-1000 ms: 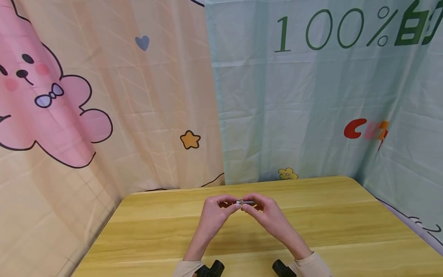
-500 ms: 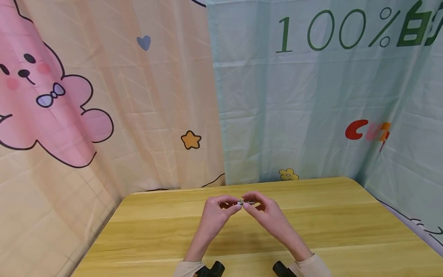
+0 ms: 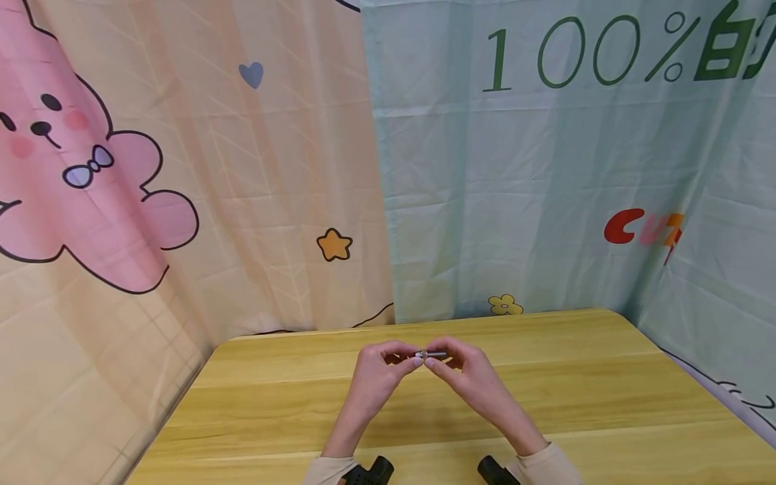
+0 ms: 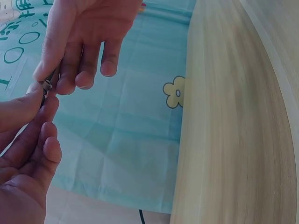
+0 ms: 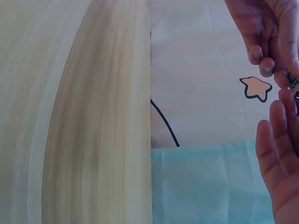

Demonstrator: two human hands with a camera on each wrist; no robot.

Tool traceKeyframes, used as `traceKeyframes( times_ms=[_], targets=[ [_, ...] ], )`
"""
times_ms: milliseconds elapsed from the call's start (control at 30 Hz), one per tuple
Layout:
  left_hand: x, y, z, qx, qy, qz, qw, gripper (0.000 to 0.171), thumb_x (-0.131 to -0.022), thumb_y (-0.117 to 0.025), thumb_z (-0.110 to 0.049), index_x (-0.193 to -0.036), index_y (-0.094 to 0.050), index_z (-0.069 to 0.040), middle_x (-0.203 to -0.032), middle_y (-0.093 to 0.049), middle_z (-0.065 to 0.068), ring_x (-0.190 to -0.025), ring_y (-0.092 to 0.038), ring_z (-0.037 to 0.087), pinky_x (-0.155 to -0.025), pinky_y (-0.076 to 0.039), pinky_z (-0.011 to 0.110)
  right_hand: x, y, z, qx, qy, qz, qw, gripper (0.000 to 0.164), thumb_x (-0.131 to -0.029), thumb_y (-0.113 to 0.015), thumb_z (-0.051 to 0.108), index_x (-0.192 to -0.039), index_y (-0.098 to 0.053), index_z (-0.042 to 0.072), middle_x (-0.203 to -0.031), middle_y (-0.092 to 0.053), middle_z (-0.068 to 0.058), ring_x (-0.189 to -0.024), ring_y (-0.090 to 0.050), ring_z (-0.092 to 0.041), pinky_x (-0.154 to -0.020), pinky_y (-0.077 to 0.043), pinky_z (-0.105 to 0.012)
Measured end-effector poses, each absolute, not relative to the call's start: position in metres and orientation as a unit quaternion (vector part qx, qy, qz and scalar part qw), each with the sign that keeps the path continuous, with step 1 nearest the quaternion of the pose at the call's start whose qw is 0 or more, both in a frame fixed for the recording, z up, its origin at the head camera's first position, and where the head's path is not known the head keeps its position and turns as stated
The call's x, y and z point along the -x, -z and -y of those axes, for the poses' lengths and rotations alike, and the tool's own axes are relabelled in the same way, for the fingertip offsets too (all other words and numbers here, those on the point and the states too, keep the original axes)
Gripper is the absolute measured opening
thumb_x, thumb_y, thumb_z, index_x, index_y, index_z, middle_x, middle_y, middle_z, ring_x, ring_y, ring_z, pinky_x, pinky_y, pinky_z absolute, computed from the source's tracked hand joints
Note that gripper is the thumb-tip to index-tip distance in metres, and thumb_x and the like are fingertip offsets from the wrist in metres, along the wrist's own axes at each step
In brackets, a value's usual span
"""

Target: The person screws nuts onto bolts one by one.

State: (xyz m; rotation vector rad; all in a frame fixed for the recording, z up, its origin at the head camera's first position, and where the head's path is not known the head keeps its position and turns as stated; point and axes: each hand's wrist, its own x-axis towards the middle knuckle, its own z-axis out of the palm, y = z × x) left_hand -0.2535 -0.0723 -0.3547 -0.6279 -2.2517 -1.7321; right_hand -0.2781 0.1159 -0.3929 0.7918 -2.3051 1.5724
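A small silvery metal piece, like a short rod with a wider fitting at one end (image 3: 435,354), is held in the air above the table between both hands. The left hand (image 3: 374,376) pinches its wider end between thumb and index finger. From the other side, the right hand (image 3: 473,374) holds the rod part with thumb and fingertips. Fingers nearly meet around the piece; in the left wrist view only a dark, shiny bit of the metal piece (image 4: 47,86) shows between them. At the right wrist view's edge the metal piece (image 5: 294,84) is mostly cut off.
A wooden table (image 3: 273,404) lies beneath the hands, its far edge against printed curtains (image 3: 291,168). More curtain hangs at the left and right sides. Black wrist devices (image 3: 377,470) sit at both sleeves.
Both hands stay in nearly the same place. The right fingers shift slightly at the rod, lifting a little and then settling back, so its visible part varies.
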Motion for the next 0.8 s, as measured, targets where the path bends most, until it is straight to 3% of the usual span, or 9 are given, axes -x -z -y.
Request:
traceKeyframes(
  times_ms=[233, 367, 567, 800],
  targets=[
    [0.278, 0.384, 0.075, 0.215, 0.578, 0.779, 0.115, 0.008, -0.086, -0.078, -0.021, -0.092, -0.079, -0.016, -0.085, -0.072, -0.003, -0.074, -0.063, 0.017, -0.061, -0.049, 0.026, 0.277, 0.393, -0.114, -0.232, -0.549, 0.798, 0.094, 0.026, -0.099, -0.058, 0.037, -0.097, -0.071, 0.015, -0.087, -0.068, 0.000, -0.079, -0.064, -0.018, -0.074, -0.055, -0.034],
    [0.277, 0.382, 0.074, 0.205, 0.581, 0.780, 0.111, 0.008, -0.086, -0.077, -0.014, -0.093, -0.078, -0.012, -0.086, -0.072, -0.001, -0.074, -0.062, 0.017, -0.061, -0.049, 0.024, 0.277, 0.392, -0.113, -0.211, -0.554, 0.801, 0.086, 0.029, -0.100, -0.056, 0.040, -0.101, -0.070, 0.015, -0.090, -0.067, 0.001, -0.085, -0.063, -0.020, -0.075, -0.054, -0.036],
    [0.260, 0.362, 0.073, 0.201, 0.582, 0.780, 0.114, 0.009, -0.086, -0.075, -0.005, -0.094, -0.077, -0.002, -0.086, -0.072, 0.007, -0.074, -0.062, 0.021, -0.063, -0.049, 0.023, 0.278, 0.392, -0.115, -0.259, -0.554, 0.783, 0.111, 0.023, -0.094, -0.069, 0.027, -0.114, -0.064, 0.016, -0.109, -0.067, 0.002, -0.104, -0.062, -0.019, -0.082, -0.052, -0.033],
    [0.253, 0.356, 0.073, 0.214, 0.587, 0.771, 0.124, 0.009, -0.085, -0.076, -0.005, -0.093, -0.076, -0.001, -0.084, -0.071, 0.008, -0.071, -0.061, 0.021, -0.060, -0.047, 0.023, 0.278, 0.393, -0.115, -0.289, -0.542, 0.780, 0.125, 0.015, -0.094, -0.069, 0.018, -0.109, -0.065, 0.017, -0.104, -0.066, 0.003, -0.099, -0.062, -0.018, -0.080, -0.053, -0.033]
  ],
)
